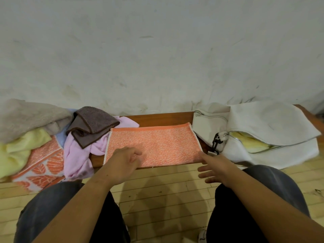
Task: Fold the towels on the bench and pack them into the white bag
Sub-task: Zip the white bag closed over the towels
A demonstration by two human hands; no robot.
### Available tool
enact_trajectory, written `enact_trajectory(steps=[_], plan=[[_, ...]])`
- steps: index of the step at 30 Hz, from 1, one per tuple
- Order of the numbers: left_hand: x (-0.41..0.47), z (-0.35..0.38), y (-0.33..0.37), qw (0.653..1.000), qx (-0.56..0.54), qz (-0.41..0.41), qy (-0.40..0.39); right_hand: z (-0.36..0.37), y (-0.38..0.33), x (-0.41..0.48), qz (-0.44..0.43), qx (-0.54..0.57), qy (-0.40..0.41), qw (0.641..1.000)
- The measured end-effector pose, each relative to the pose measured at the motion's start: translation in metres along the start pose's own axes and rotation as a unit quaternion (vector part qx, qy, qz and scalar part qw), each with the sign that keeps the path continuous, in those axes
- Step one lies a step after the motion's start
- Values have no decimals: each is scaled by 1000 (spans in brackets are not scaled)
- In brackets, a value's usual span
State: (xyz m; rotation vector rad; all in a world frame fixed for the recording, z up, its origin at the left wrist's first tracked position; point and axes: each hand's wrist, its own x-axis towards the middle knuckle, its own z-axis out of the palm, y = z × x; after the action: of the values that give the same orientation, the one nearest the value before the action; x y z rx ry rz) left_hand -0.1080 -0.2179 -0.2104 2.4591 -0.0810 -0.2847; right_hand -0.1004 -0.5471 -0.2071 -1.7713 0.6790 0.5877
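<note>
The white bag (273, 120) hides most of a yellow towel (252, 143) (only a strip shows through its opening).

- Seemingly a plain room in a home: a scuffed, stained whitewashed wall (157, 58) rises directly behind the wooden bench (163, 118).
- Pale plank floor (157, 190) in front of the bench.
- Household towels (26, 137) heaped on the bench's left end, a white bag (263, 123) on its right.

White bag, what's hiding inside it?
A pale yellow towel shows through the open zipper of the white bag. The bag's top flap covers the rest of the inside, so anything deeper in cannot be seen.
</note>
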Motion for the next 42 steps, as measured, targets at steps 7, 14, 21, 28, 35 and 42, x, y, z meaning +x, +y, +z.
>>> enact_trajectory(steps=[7,14,21,28,35,42], plan=[[-8,-3,-4,1000,9,5,0,24,-8,8,-62,63,49,995],[-12,-2,-6,999,11,-15,39,51,-24,6,-153,95,119,977],[-13,8,8,991,135,1,9,81,-39,-9,-263,70,95,957],[-2,28,21,985,164,34,-32,79,-52,-10,-292,184,69,936],[17,55,51,982,161,87,-45,44,-57,-2,-277,336,106,894],[29,68,77,988,14,129,-79,45,-63,-6,-323,258,201,888]])
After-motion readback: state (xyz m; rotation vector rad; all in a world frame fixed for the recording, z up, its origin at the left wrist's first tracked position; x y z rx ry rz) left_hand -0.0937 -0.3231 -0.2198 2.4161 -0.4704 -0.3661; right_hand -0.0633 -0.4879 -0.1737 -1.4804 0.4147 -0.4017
